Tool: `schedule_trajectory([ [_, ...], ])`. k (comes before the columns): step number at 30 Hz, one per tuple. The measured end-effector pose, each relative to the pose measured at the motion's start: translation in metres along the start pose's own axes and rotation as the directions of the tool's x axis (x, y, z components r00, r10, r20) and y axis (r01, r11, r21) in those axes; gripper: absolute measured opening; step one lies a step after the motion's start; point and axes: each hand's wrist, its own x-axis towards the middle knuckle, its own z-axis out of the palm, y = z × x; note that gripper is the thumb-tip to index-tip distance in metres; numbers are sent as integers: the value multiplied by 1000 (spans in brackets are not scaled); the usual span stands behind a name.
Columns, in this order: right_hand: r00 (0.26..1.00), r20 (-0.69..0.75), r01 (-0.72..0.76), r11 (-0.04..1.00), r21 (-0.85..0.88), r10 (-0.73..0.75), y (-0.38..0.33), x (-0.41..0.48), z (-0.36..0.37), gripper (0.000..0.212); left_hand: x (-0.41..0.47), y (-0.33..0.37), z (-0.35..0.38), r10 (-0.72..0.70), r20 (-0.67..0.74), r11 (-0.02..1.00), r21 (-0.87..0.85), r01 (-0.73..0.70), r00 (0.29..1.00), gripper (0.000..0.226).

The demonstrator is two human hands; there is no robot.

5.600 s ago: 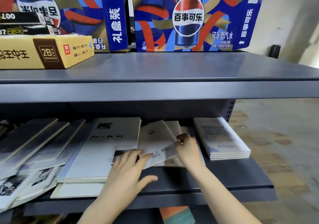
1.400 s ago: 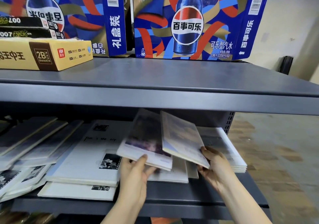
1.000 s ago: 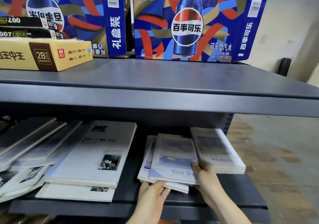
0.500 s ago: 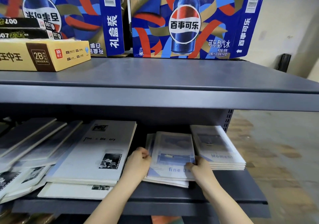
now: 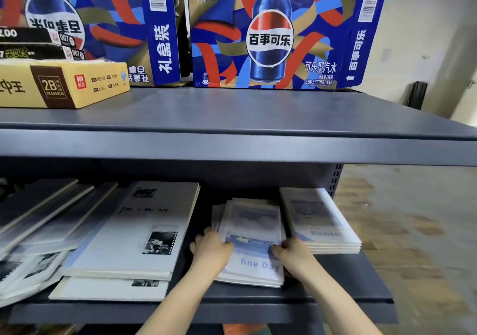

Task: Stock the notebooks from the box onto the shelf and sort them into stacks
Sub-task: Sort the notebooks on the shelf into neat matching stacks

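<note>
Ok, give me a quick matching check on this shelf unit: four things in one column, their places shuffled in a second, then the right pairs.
Things
1. fine Day stack
2. Moment stack
3. yellow box
4. Time Memory stack

Places
A. upper shelf, left side
B. lower shelf, right end
C. lower shelf, held between the left hand and the right hand
D. lower shelf, just left of the left hand

Pairs: 1-C, 2-B, 3-A, 4-D
</note>
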Motion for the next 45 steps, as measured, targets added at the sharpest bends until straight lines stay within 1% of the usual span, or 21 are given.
schedule_trajectory([
  [4, 1000, -16, 17, 999, 49, -16, 5, 0, 2, 32, -7, -5, -5, 61, 2, 962, -266, -58, 998, 13],
  [7, 999, -13, 33, 993, 114, -31, 13, 0, 2, 27, -12, -8, -3, 74, 3, 902, -426, -66, 997, 22],
  [9, 999, -31, 46, 992, 113, -43, 17, -2, 2, 27, -12, -10, 0, 58, -17, 884, -463, -59, 998, 21],
  [14, 995, -77, 74, 986, 148, -63, 19, -7, 2, 26, -14, -8, 10, 20, -83, 871, -489, -59, 996, 39],
  [17, 993, -60, 112, 958, 264, -100, 21, -4, 0, 10, -19, -3, 10, 56, -131, 820, -560, -121, 990, 31],
  [18, 995, -49, 102, 935, 340, -90, 18, -4, -2, 15, -21, -1, 8, 75, -135, 790, -597, -141, 988, 27],
  [20, 998, 34, 29, 851, 525, -55, 15, -2, -7, 41, -25, 5, 0, 127, -159, 725, -659, -201, 979, 16],
  [21, 995, 94, -31, 786, 617, -35, 12, -2, -10, 43, -26, 10, -5, 157, -180, 694, -679, -238, 971, 11],
  [23, 984, 165, -78, 678, 731, -66, 7, -3, -18, 30, -27, 18, -14, 218, -221, 629, -713, -310, 951, 12],
  [25, 988, 131, -52, 618, 785, -84, 3, -3, -26, 25, -29, 24, -23, 251, -227, 588, -736, -335, 941, 20],
  [27, 994, 61, 1, 574, 819, -88, 1, 0, -32, 28, -28, 24, -25, 266, -209, 599, -729, -331, 941, 28],
  [31, 993, -90, 119, 584, 803, -79, -4, 2, -37, 69, -20, 9, -8, 351, -127, 732, -581, -356, 928, 41],
  [33, 987, -125, 159, 585, 795, -98, -4, 4, -38, 59, -16, -3, 3, 377, -158, 797, -446, -407, 912, 48],
  [35, 985, -140, 172, 580, 797, -99, -3, 4, -39, 53, -15, -11, 10, 464, -207, 847, -181, -500, 861, 30],
  [36, 984, -154, 178, 579, 795, -91, -3, 3, -39, 58, -17, -13, 13, 518, -167, 843, -65, -533, 839, 22],
  [37, 983, -167, 181, 578, 796, -78, -3, 2, -39, 64, -20, -14, 15, 569, -89, 822, 40, -568, 817, 30],
  [39, 979, -188, 197, 563, 803, -75, 4, 7, -37, 71, -23, -14, 23, 629, 51, 736, 284, -615, 776, 61],
  [40, 980, -189, 195, 563, 803, -70, 3, 6, -36, 69, -24, -12, 26, 644, 69, 684, 395, -613, 762, 71],
  [42, 983, -180, 173, 557, 813, -43, -1, 2, -34, 57, -24, -9, 30, 620, 70, 641, 530, -556, 782, 76],
  [43, 982, -183, 173, 560, 811, -38, -3, -1, -33, 43, -25, -8, 30, 623, 78, 627, 546, -556, 779, 77],
  [45, 982, -185, 173, 572, 802, -38, 0, 2, -34, 23, -25, -10, 32, 688, 80, 545, 598, -587, 721, 68],
])
